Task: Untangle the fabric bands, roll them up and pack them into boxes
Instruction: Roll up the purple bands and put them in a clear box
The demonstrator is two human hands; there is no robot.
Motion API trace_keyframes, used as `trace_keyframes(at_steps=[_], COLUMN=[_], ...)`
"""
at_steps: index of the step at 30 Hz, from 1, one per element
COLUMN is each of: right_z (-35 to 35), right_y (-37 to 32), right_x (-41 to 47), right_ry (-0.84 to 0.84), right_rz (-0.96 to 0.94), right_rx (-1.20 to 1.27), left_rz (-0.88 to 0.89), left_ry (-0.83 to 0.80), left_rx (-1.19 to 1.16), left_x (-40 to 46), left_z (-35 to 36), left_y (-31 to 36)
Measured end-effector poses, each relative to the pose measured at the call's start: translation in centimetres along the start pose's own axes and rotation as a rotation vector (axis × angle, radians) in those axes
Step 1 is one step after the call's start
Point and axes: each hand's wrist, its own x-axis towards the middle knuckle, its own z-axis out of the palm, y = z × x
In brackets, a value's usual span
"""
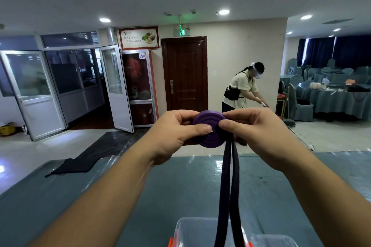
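Framed wall poster (139, 38): rows of characters, too small to read.
Green hanging sign (181, 30) above door: lit, wording not legible.

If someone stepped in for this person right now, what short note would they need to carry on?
Left hand: grips the purple roll from the left, thumb across its face.
Right hand: pinches the roll's right edge, where the loose band leaves it.
Loose tail: two strands hang from the roll down past the clear plastic box, which stands on the teal table at the near edge.
Done: most of the band looks wound into a flat coil.
Left: wind in the hanging tail, then put the roll into a box.
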Motion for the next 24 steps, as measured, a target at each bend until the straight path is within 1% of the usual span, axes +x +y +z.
trace_keyframes(at_steps=[2, 3, 6, 8, 11, 12, 14, 17, 19, 21, 24], right_z=[0.1, 0.1, 0.0, -0.3, -0.8, -0.8, -0.7, -0.3, -0.1, -0.2, -0.5], right_y=[0.0, 0.1, 0.3, 0.3, -0.1, -0.2, -0.4, -0.1, 0.2, 0.4, -0.1], right_x=[-0.1, -0.1, -0.3, -0.4, -0.5, -0.5, -0.4, -0.4, -0.4, -0.4, -0.5], right_ry=[0.066, 0.072, 0.036, 0.0, -0.094, -0.104, -0.055, 0.051, 0.076, 0.047, -0.055], right_rz=[0.011, 0.019, 0.038, 0.039, 0.05, 0.049, 0.027, 0.012, 0.022, 0.018, 0.014], right_rx=[0.107, 0.13, 0.089, 0.019, -0.149, -0.163, -0.09, 0.063, 0.103, 0.053, -0.101], left_rz=[0.0, -0.005, -0.031, -0.038, -0.043, -0.041, -0.026, 0.01, 0.013, -0.022, -0.062], left_ry=[0.029, 0.044, 0.065, 0.046, -0.015, -0.027, -0.007, 0.082, 0.109, 0.082, -0.005], left_rx=[-0.102, -0.161, -0.299, -0.234, 0.032, 0.07, 0.027, -0.103, -0.153, -0.143, 0.008], left_x=[-0.1, -0.1, 0.0, -0.1, -0.1, 0.0, 0.0, 0.0, 0.1, 0.0, -0.1], left_z=[0.4, 0.7, 1.3, 1.1, 0.2, 0.0, 0.0, 0.8, 1.1, 1.1, 0.5], left_y=[-0.1, -0.4, -1.3, -1.3, -0.5, -0.2, 0.2, -0.3, -1.1, -1.2, -0.5])
